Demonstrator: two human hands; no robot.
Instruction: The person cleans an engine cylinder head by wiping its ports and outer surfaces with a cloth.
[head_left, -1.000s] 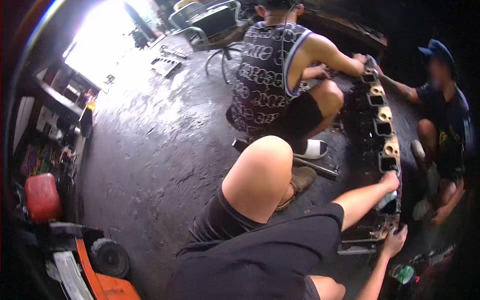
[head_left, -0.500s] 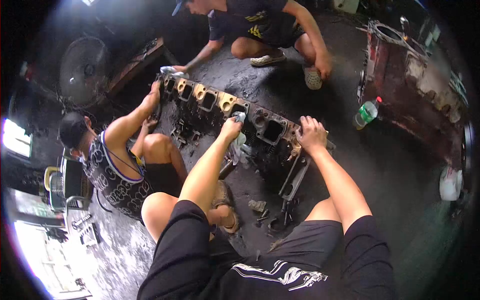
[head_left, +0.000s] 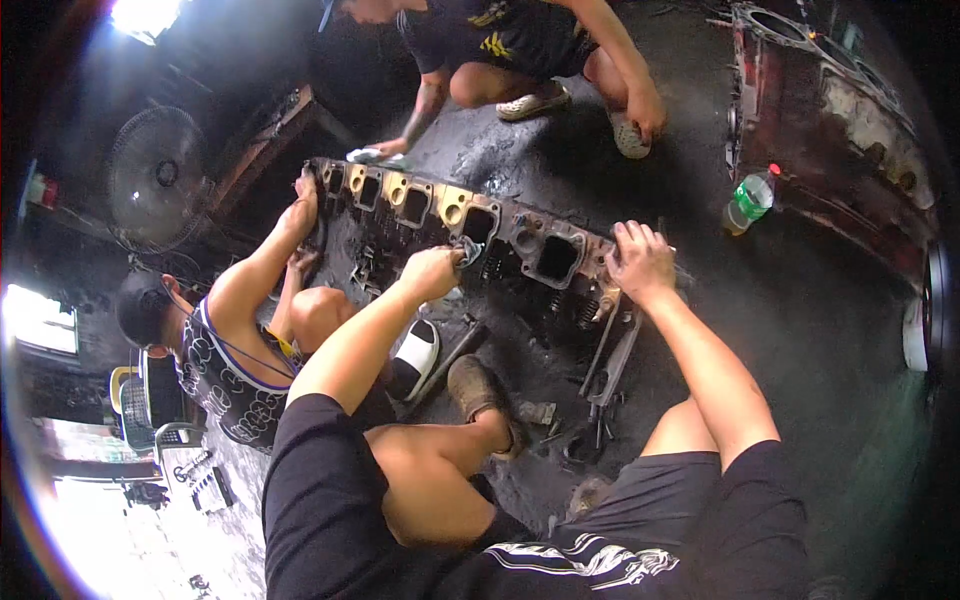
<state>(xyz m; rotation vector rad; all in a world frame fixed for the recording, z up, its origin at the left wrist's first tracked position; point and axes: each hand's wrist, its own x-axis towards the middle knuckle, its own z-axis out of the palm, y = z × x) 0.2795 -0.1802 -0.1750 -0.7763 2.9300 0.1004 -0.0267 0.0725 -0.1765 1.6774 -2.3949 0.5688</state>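
Rag [head_left: 469, 252] held in left hand [head_left: 432, 273], partly hidden. Long metal part [head_left: 511, 222] covered at end by right hand [head_left: 642, 263]; grip underneath cannot be told. Co-worker [head_left: 500, 45] cut off at top.

**Engine part between the two hands and two co-workers**

On the floor [head_left: 760, 340], the engine part [head_left: 515, 222] runs from left to right. The right hand [head_left: 642, 262] rests on its right end; the left hand [head_left: 432, 272] holds a rag [head_left: 468, 254] at its front edge, near the middle. One co-worker [head_left: 235, 370] crouches left, a hand at the left end. Another co-worker [head_left: 500, 40] crouches behind, one hand on a second cloth [head_left: 364, 156] by the back edge. A fan [head_left: 157, 180] stands far left. Right, a bottle [head_left: 750, 200] sits just beside an engine block [head_left: 830, 130]. In front, a bar [head_left: 452, 355] lies between two shoes.
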